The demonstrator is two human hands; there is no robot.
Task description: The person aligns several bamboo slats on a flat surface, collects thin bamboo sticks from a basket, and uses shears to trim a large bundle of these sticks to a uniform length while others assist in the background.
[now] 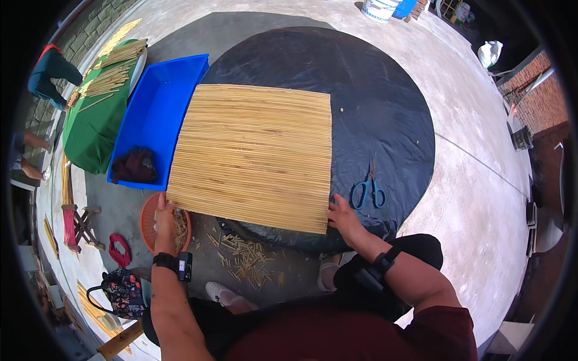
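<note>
Both forearms come in from the lower edge, each with a dark band at the wrist. Her or his left hand (164,218) is closed on the near left corner of the mat (253,153) of thin bamboo sticks, fingers curled around its edge; the right hand (343,218) presses on the near right corner, fingers together on the sticks, though whether they wrap under the edge cannot be told. That mat lies flat across a round black table (385,108), its left side overhanging toward a blue tub (153,102) with a dark red cloth (135,165) in it. Blue-handled scissors (369,189) lie on the black surface just right of the right hand. Below the left hand sits an orange basket (147,219), and short stick offcuts (247,259) are scattered on the concrete floor (475,198) by the shoes. Further left, bundles of sticks rest on a green cloth (90,129).

Judging from the hold, the sticks look loosely bound, so an uneven pull at one corner could skew the rows or let loose sticks slip out. A sideways slide to the right could also catch the scissors.
</note>
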